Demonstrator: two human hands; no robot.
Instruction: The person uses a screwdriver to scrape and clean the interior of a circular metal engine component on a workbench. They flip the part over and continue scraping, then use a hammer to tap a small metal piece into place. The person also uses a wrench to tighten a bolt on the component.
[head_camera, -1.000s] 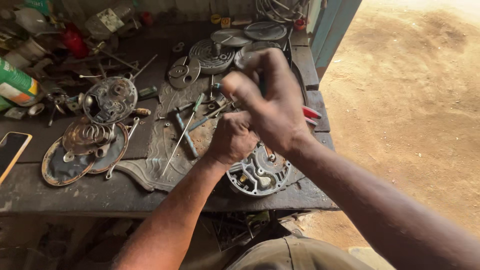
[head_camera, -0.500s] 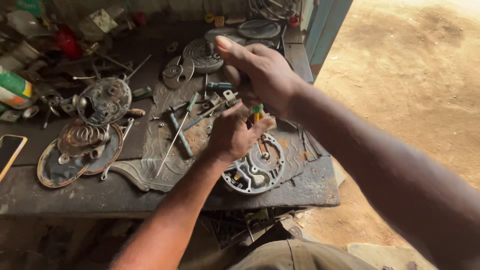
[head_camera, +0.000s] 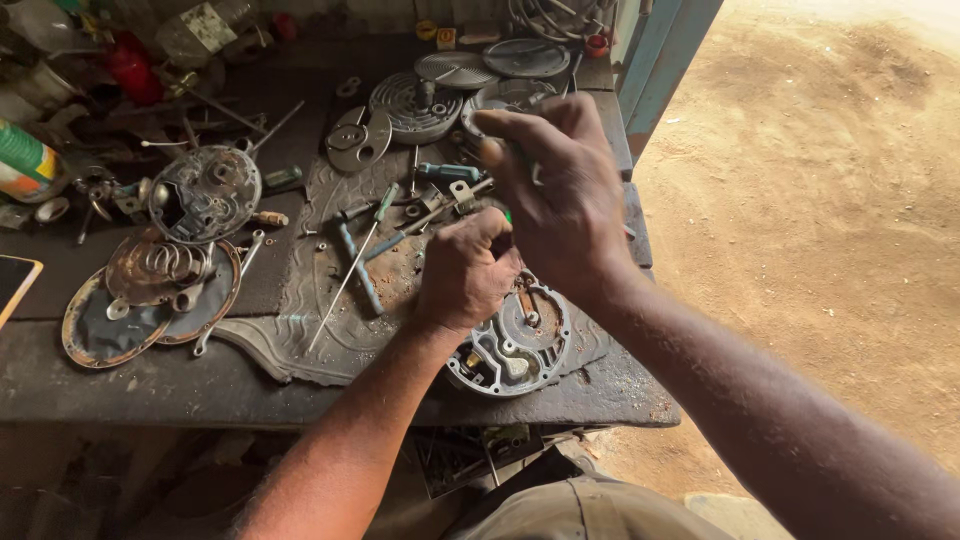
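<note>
Both hands have drifted a little since the earlier frames: the right hand (head_camera: 565, 195) has come down from its raised sweep and now hangs cupped, fingers bent and loosely spread, just above the left hand (head_camera: 465, 270), which stays fisted over a green-tipped tool (head_camera: 507, 217) whose upper end alone shows; whether the right hand grips that tool or only covers it I cannot tell; the left fist bears down on the round plate (head_camera: 515, 345) lying near the front right corner of the bench (head_camera: 150, 390), so the work on that plate looks ongoing rather than finished, with pressure kept on one spot; left of the plate, a blue-handled screwdriver (head_camera: 358, 270) and a thin rod (head_camera: 345, 285) lie across a ragged gasket sheet (head_camera: 300, 330); farther left, a rusty disc with a spring (head_camera: 165, 270) sits near the front left, and a grey cover (head_camera: 205, 192) behind it; toward the back edge lie finned discs (head_camera: 420, 105); at the left edge a green-and-white can with an orange band (head_camera: 25, 162) lies on its side; a red container (head_camera: 130, 70) stands in the back left corner; a small yellow tag (head_camera: 428, 30) rests at the back edge.
</note>
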